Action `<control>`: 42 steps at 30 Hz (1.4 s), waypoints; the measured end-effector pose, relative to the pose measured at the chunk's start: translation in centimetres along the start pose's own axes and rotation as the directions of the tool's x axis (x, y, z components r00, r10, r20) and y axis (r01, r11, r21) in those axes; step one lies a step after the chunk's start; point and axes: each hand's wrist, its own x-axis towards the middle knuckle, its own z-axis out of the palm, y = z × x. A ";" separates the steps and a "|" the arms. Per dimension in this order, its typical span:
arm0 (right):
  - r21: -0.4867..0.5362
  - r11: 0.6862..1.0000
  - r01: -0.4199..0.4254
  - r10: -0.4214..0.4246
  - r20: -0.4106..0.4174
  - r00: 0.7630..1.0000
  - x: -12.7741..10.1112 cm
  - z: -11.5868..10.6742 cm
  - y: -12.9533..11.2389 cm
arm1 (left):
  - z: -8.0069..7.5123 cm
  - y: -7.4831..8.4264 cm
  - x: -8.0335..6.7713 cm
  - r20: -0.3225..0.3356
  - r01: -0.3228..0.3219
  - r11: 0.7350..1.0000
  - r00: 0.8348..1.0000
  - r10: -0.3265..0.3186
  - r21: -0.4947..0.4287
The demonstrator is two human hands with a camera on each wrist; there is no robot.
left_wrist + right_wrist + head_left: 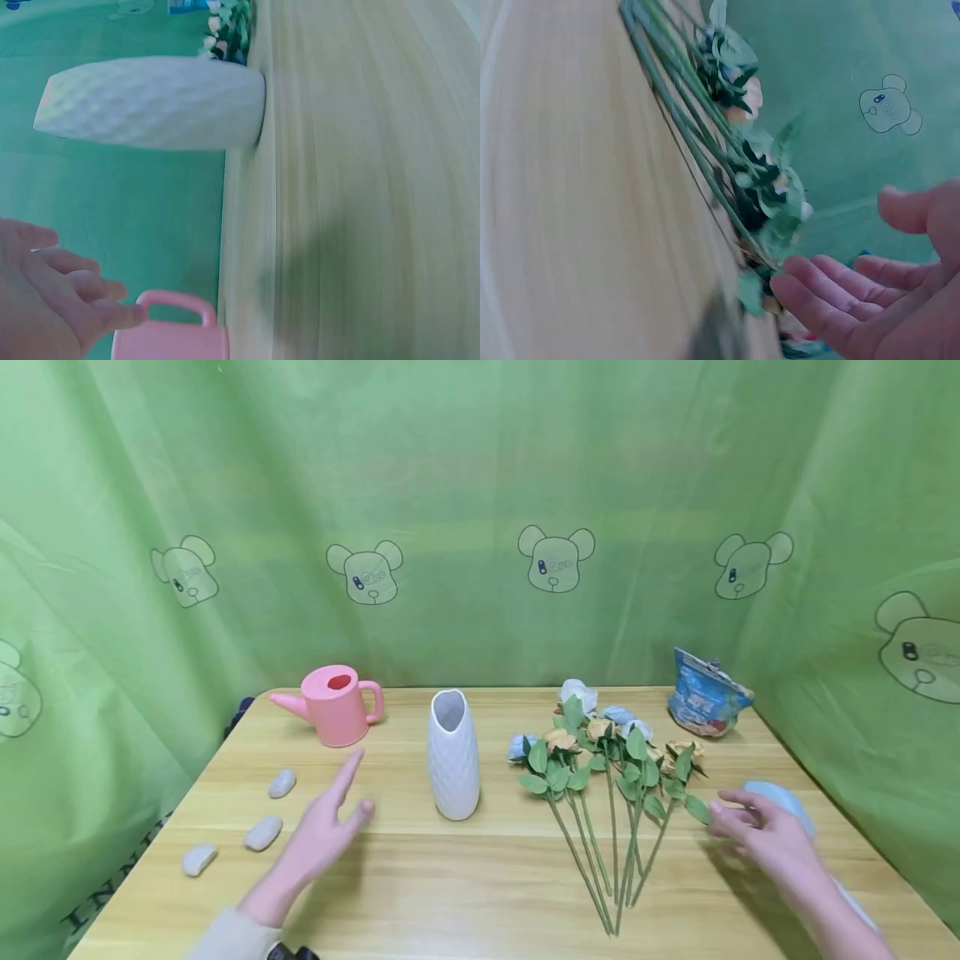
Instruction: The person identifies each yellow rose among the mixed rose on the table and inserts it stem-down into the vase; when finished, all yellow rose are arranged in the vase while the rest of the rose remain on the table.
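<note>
White, dimpled and gently swelling, the vase [453, 768] stands upright near the middle of the wood-grained table [375, 893], its mouth cut on a slant; to its right lie the flowers [636, 745], with ruffled white, blue and peach heads, matte green leaves and thin, straight stems fanned towards the near edge. The right hand [768, 839] is empty, its fingers loosely bent and the thumb apart; the fingertips are close to the outermost leaf, though I cannot tell whether they touch it; a smooth, pale blue object [783, 802] lies partly hidden behind this hand. The left hand [322, 835] hangs above the wood, empty and spread wide between thumb and forefinger; it is near the smooth pink watering can [341, 714], rounded, with a tapering spout and looped handle; three rounded grey stones [262, 833] lie to its left.
</note>
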 end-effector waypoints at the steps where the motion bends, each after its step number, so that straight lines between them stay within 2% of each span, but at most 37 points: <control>1: 0.075 0.996 -0.047 0.045 0.027 0.999 0.1 0.2 0.1 | 0.2 0.1 0.2 -0.009 -0.002 0.999 1.000 0.001 -0.045; 3: 0.203 0.972 -0.121 0.108 0.076 0.991 0.4 0.6 0.4 | 0.8 0.2 0.6 -0.018 -0.002 0.990 1.000 0.000 -0.141; 6: 0.342 0.914 -0.217 0.178 0.142 0.974 0.8 1.2 0.9 | 1.6 0.5 1.3 -0.019 0.021 0.965 0.999 -0.027 -0.262; 12: 0.461 0.837 -0.294 0.219 0.210 0.953 1.4 2.0 1.5 | 3.1 1.2 2.8 -0.026 0.089 0.907 0.994 -0.110 -0.411; 16: 0.506 0.802 -0.318 0.222 0.240 0.945 1.7 2.2 1.6 | 4.1 1.4 3.8 -0.035 0.094 0.867 0.991 -0.127 -0.490; 22: 0.530 0.785 -0.322 0.212 0.258 0.942 2.0 2.6 1.6 | 5.2 2.2 5.1 -0.067 0.072 0.841 0.990 -0.127 -0.537; 25: 0.553 0.764 -0.331 0.219 0.260 0.940 2.0 2.8 1.6 | 5.8 2.3 5.5 -0.078 0.059 0.831 0.989 -0.122 -0.553; 32: 0.659 0.652 -0.375 0.244 0.286 0.927 2.1 2.6 1.7 | 6.3 2.7 6.0 -0.073 0.085 0.824 0.986 -0.151 -0.560; 35: 0.689 0.609 -0.393 0.269 0.286 0.920 2.1 2.6 1.7 | 6.1 3.6 5.9 -0.073 0.072 0.828 0.988 -0.135 -0.557; 39: 0.698 0.596 -0.396 0.296 0.268 0.917 2.0 2.8 1.8 | 5.9 4.9 5.8 -0.076 0.054 0.826 0.990 -0.116 -0.561; 42: 0.695 0.599 -0.397 0.319 0.248 0.915 2.0 3.0 1.7 | 5.9 5.2 5.9 -0.078 0.059 0.826 0.989 -0.124 -0.561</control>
